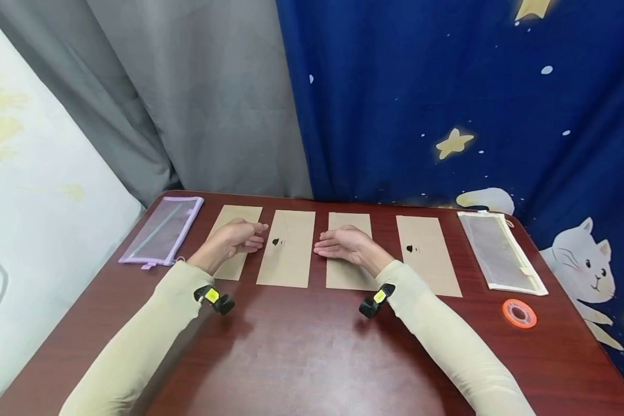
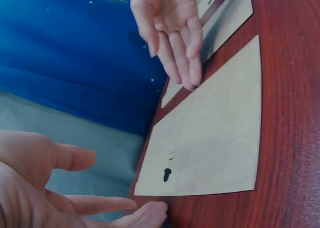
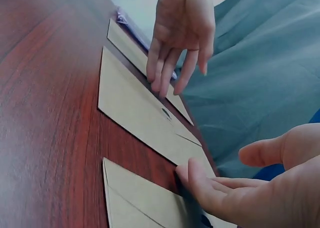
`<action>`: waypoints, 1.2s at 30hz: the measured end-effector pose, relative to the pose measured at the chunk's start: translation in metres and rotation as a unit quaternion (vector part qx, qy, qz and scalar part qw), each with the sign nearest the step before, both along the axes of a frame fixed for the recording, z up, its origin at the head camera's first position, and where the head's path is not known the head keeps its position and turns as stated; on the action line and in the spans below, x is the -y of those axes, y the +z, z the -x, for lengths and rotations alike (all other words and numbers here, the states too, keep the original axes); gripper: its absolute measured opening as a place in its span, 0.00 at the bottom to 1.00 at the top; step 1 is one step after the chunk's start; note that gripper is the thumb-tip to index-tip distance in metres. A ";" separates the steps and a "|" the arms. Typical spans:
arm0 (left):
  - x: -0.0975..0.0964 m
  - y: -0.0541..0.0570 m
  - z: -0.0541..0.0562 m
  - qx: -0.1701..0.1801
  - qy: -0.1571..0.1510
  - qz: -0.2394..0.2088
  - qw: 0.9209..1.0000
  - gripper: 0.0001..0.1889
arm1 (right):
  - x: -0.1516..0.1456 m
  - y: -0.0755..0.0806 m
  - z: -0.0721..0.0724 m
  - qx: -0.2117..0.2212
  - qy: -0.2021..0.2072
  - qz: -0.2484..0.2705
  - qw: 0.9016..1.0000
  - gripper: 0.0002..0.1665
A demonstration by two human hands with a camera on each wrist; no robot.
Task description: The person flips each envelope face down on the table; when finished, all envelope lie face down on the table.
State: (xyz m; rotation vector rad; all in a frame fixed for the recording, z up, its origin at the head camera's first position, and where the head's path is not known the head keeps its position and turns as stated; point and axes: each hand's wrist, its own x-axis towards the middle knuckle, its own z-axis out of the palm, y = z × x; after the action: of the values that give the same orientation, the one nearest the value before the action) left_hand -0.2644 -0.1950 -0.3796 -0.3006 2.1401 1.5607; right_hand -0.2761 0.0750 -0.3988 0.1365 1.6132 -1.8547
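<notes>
Several flat kraft-paper rectangles, possibly envelopes or thin notebooks, lie in a row across the table. My left hand (image 1: 237, 238) is over the leftmost rectangle (image 1: 231, 270), fingers extended towards the second rectangle (image 1: 291, 263), which bears a small black hat print. Over the rectangle second from the right (image 1: 349, 277) is my right hand (image 1: 347, 245), its fingers also extended. The palms face each other across a gap, as the left wrist view also shows. Both hands hold nothing. The rightmost rectangle (image 1: 433, 267) has the same hat print and lies beyond the right hand.
A purple-edged mesh zip pouch (image 1: 163, 231) with a thin stick-like item inside lies at the left. A cream-edged mesh pouch (image 1: 501, 251) lies at the right, behind an orange ring-shaped roll (image 1: 519, 313). Grey and blue curtains (image 1: 385, 115) hang behind the reddish-brown table (image 1: 301, 352).
</notes>
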 end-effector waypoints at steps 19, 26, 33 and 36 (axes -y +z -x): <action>-0.011 0.007 0.005 0.011 0.009 -0.014 1.000 0.23 | 0.021 0.007 -0.005 -0.050 -0.010 -0.085 0.995 0.24; -0.007 0.006 0.004 0.014 0.004 -0.019 1.000 0.21 | 0.033 0.001 -0.017 -0.142 -0.044 -0.162 0.976 0.18; -0.002 0.002 0.001 0.014 0.031 -0.017 0.999 0.22 | 0.043 -0.012 -0.025 -0.206 -0.153 -0.140 0.956 0.12; 0.001 0.002 -0.001 -0.002 0.044 -0.020 0.999 0.21 | 0.044 -0.016 -0.025 -0.206 -0.180 -0.112 0.955 0.10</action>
State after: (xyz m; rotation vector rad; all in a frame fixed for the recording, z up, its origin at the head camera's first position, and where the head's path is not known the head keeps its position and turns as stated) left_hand -0.2638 -0.1956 -0.3772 -0.3835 2.1216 1.6515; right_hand -0.2512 0.0313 -0.4152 0.1587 2.2099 -2.0626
